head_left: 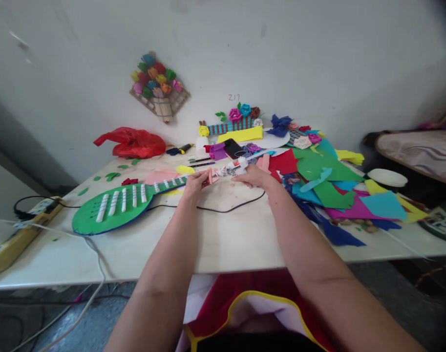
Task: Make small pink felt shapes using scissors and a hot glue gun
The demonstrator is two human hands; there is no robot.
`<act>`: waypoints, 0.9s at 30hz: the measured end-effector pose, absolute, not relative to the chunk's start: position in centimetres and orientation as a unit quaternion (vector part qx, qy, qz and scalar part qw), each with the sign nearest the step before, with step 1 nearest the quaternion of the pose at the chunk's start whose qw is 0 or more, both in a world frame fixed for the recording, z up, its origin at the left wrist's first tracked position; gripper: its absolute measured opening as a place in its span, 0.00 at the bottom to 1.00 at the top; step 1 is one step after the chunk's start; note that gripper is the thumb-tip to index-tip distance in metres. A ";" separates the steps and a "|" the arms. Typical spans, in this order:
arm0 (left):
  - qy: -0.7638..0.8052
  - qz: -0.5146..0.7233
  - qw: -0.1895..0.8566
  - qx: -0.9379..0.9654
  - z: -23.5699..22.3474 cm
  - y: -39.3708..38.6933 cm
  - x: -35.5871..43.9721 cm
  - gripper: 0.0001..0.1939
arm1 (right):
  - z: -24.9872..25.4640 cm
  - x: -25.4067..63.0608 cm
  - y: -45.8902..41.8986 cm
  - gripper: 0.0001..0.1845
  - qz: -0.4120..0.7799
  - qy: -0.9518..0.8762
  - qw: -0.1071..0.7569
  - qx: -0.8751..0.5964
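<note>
In the head view, my left hand (196,185) pinches a small strip of peach paper (210,176) above the middle of the table. My right hand (254,177) is closed round a hot glue gun (230,169) with a patterned body, its tip pointing left toward the paper. A glue stick (260,152) sticks out of its back. Whether tip and paper touch, I cannot tell. Left of my left hand lies a green guitar-shaped craft (115,209) with white rolled strips across it, its neck reaching close to my fingers.
Coloured paper sheets (327,166) pile up on the right. Behind my hands lie a black phone (233,148) and a yellow strip (241,134). A red plastic bag (135,143) and pliers (179,149) sit at the back left. A black cord (226,211) crosses the table; a power strip (21,239) lies left.
</note>
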State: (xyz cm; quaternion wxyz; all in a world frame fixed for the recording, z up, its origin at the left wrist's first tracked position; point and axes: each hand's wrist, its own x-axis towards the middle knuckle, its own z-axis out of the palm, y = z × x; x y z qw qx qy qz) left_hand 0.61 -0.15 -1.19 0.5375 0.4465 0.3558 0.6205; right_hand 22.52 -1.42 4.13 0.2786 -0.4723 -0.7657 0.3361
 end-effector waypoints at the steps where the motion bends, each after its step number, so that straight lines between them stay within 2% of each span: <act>1: 0.356 0.621 0.538 0.446 -1.2 -0.1 0.6 0.19 | 4.1 22.5 -1.4 0.15 0.338 -0.765 0.281 -0.471; 11: 0.350 0.635 0.531 0.437 -1.2 0.0 0.5 0.17 | 4.4 22.2 -1.8 0.12 0.357 -0.766 0.264 -0.464; 18: 0.351 0.655 0.521 0.419 -1.0 0.0 0.4 0.18 | 4.1 22.6 -1.6 0.14 0.366 -0.759 0.260 -0.471; 24: 0.331 0.701 0.505 0.380 -0.7 0.3 0.1 0.17 | 3.4 22.9 -0.5 0.14 0.276 -0.709 0.351 -0.545; 27: 0.326 0.703 0.508 0.375 -0.4 0.0 0.2 0.16 | 2.9 22.9 0.0 0.19 0.169 -0.719 0.339 -0.583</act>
